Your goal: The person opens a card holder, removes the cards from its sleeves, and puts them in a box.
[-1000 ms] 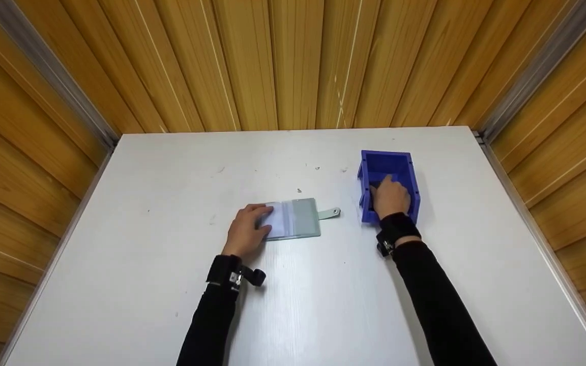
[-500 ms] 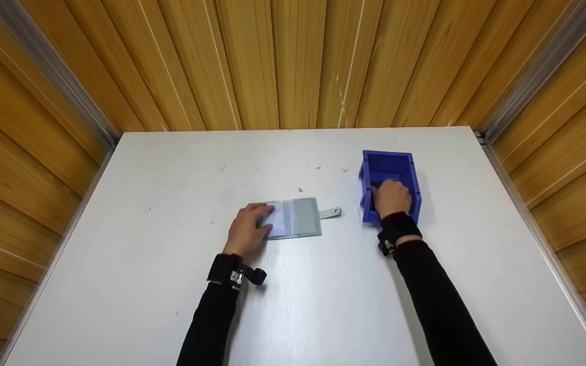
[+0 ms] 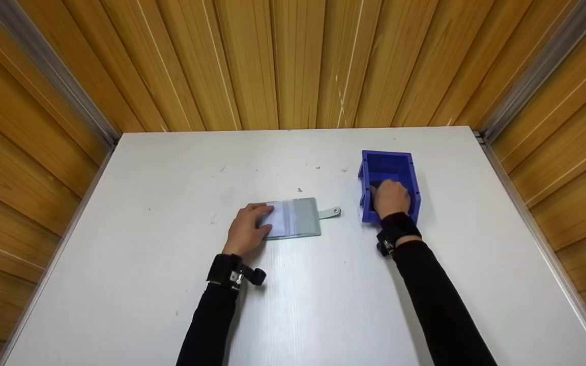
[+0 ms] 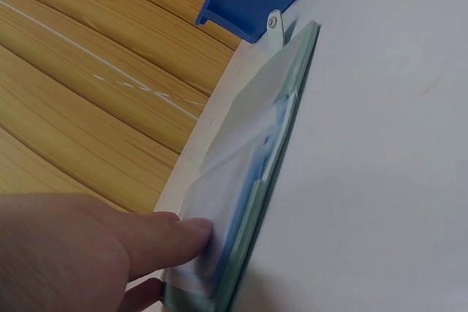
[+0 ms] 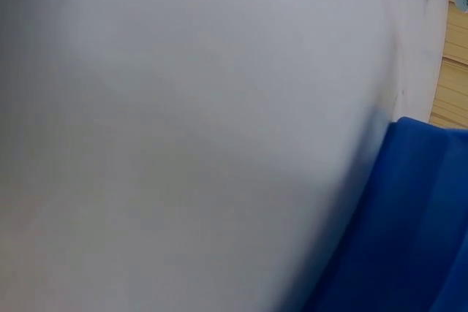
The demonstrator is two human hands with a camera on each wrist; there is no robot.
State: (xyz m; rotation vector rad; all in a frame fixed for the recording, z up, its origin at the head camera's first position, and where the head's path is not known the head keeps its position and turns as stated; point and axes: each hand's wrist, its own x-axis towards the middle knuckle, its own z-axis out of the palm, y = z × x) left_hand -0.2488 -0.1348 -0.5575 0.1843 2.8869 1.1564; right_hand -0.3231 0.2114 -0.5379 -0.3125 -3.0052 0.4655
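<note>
A pale green card holder (image 3: 305,217) lies unfolded on the table, its clear sleeves showing and its snap strap (image 3: 329,213) pointing right. My left hand (image 3: 244,230) holds its left end. In the left wrist view the thumb (image 4: 186,239) presses on a clear sleeve (image 4: 219,202), with other fingers at the edge. My right hand (image 3: 391,198) reaches down inside a blue plastic bin (image 3: 387,161). Its fingertips are hidden, and a dark patch shows beside them. The right wrist view catches only the bin's outer wall (image 5: 409,224), not the fingers.
The white table (image 3: 293,300) carries small scuffs and specks behind the card holder. Wood-patterned panels (image 3: 293,66) enclose the back and both sides. The bin stands right of the card holder's strap, with a gap between them.
My right hand has drawn back slightly toward me inside the bin, its knuckles sitting a little lower. My left hand and the card holder have stayed in place.
</note>
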